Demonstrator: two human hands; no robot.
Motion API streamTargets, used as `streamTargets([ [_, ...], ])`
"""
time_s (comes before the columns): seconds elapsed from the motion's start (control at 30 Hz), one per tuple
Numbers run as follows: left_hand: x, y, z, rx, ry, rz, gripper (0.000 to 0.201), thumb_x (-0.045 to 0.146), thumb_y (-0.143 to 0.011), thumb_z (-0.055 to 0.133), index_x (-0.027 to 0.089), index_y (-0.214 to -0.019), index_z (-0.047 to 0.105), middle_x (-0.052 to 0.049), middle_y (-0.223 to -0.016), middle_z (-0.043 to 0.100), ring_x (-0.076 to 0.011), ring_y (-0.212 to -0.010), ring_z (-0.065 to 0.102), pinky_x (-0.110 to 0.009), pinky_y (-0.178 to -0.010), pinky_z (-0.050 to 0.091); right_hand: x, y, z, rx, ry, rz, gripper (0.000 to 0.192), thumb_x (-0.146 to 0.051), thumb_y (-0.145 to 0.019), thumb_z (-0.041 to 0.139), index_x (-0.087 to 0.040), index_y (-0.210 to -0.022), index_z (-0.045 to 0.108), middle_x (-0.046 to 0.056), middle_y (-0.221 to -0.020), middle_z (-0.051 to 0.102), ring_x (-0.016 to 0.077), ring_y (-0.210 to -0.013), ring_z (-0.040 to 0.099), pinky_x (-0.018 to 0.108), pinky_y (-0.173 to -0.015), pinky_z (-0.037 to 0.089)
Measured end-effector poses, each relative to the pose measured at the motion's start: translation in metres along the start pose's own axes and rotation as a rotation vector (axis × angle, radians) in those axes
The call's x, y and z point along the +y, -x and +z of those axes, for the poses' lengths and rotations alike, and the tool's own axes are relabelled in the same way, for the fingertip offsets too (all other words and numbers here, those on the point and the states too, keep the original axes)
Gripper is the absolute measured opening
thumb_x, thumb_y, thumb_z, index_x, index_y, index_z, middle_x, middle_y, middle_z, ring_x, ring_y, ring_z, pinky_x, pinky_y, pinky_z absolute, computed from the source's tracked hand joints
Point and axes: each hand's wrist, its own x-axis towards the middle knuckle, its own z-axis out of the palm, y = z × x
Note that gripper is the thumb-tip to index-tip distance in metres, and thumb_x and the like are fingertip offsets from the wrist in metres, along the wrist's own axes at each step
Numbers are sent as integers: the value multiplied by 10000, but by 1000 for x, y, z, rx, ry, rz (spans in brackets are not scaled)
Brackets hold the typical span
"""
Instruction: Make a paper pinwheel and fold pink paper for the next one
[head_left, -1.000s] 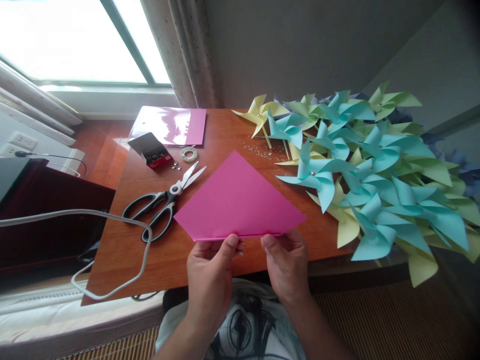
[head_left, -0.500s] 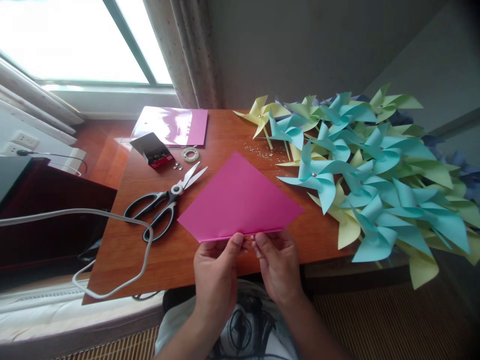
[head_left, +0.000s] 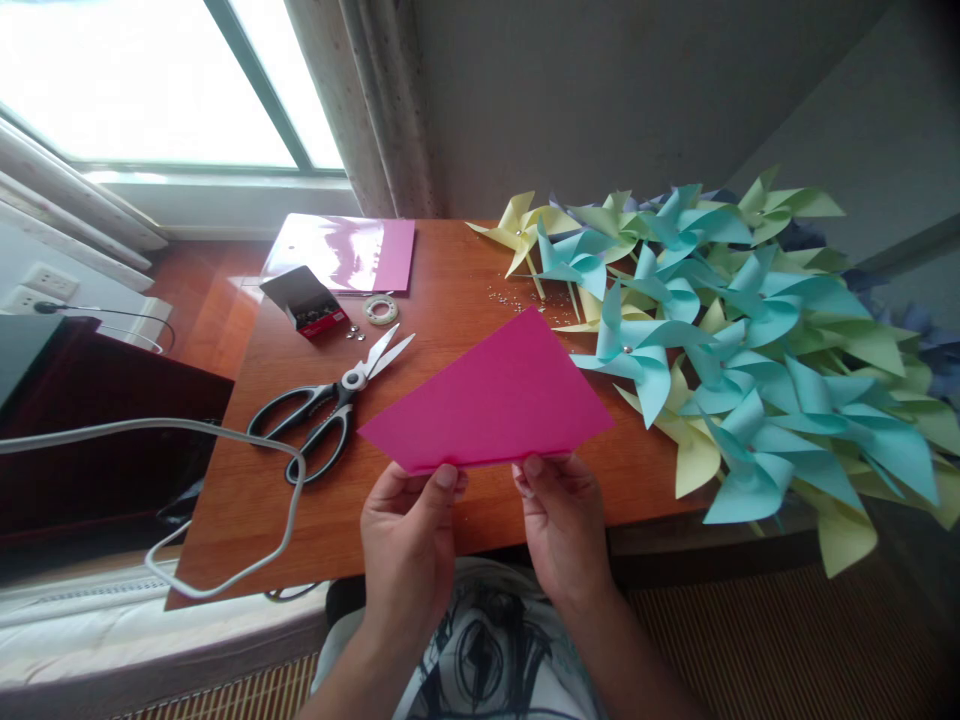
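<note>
A sheet of magenta paper (head_left: 491,400) is held up over the front of the table, its near edge folded over into a narrow strip. My left hand (head_left: 414,525) pinches that folded edge toward the left, thumb on top. Toward the right end, my right hand (head_left: 564,520) grips the same edge between thumb and fingers. The fingertips beneath the paper are partly hidden. Left of the sheet lie scissors (head_left: 341,400) with black-and-white handles, blades apart and pointing away from me.
Many finished pinwheels (head_left: 757,340) in blue, green and yellow crowd the right side. A roll of tape (head_left: 380,309), an open small box (head_left: 319,318) and a pink paper pack (head_left: 394,255) lie at the back left. A white cable (head_left: 289,530) loops over the table's left edge.
My hands have moved apart along the folded edge, the left one leftward. The paper has tilted, its top corner shifting right and its visible face looking flatter.
</note>
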Motion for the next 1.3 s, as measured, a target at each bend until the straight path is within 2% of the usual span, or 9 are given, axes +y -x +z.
streamTargets([
  [0.17, 5, -2, -3, -1, -2, 48, 224, 203, -645, 929, 168, -756, 737, 24, -670, 722, -58, -606, 644, -132, -642, 556, 0, 0, 1, -2, 11, -6, 173, -261, -650, 931, -217, -704, 773, -21, -629, 715, 86, -589, 567, 211, -593, 451],
  [0.27, 2, 1, -2, 11, 30, 61, 224, 207, -671, 915, 181, -821, 750, 23, -719, 742, -60, -626, 655, -138, -655, 565, 0, 0, 3, 4, 1, -3, 170, -252, -655, 927, -212, -702, 769, -23, -628, 710, 82, -590, 566, 202, -588, 452],
  [0.4, -5, 4, 1, -46, 23, 53, 220, 201, -727, 880, 198, -914, 765, 3, -777, 772, -77, -682, 688, -149, -688, 579, -2, -1, 5, 20, -11, -6, 168, -232, -665, 922, -203, -704, 762, -25, -632, 701, 80, -601, 566, 194, -591, 459],
  [0.67, -8, 3, 5, -89, 14, 11, 214, 147, -708, 884, 198, -881, 769, -3, -783, 792, -87, -706, 711, -168, -707, 606, -5, 1, 4, 0, -14, 23, 174, -222, -670, 921, -183, -710, 756, -17, -639, 707, 75, -604, 584, 178, -592, 478],
  [0.97, -7, 3, 9, -56, 75, -81, 228, 149, -669, 906, 187, -825, 745, 3, -770, 783, -111, -708, 728, -149, -593, 584, -4, 0, 5, -9, 28, 33, 208, -267, -662, 925, -176, -727, 750, 2, -661, 737, 77, -575, 589, 166, -527, 465],
  [1.13, -7, 3, 11, -18, 71, -76, 262, 159, -636, 926, 182, -817, 739, 3, -757, 777, -99, -655, 705, -151, -572, 576, -3, 2, 5, -20, 24, 28, 222, -287, -683, 915, -176, -767, 743, 9, -675, 744, 105, -624, 658, 173, -521, 476],
  [1.3, -7, 5, 13, 26, 38, -49, 283, 190, -612, 941, 168, -804, 735, -2, -735, 768, -85, -599, 671, -154, -560, 571, -1, 5, 6, -10, 28, 7, 231, -306, -713, 902, -183, -807, 731, -2, -695, 747, 102, -611, 665, 172, -519, 491],
])
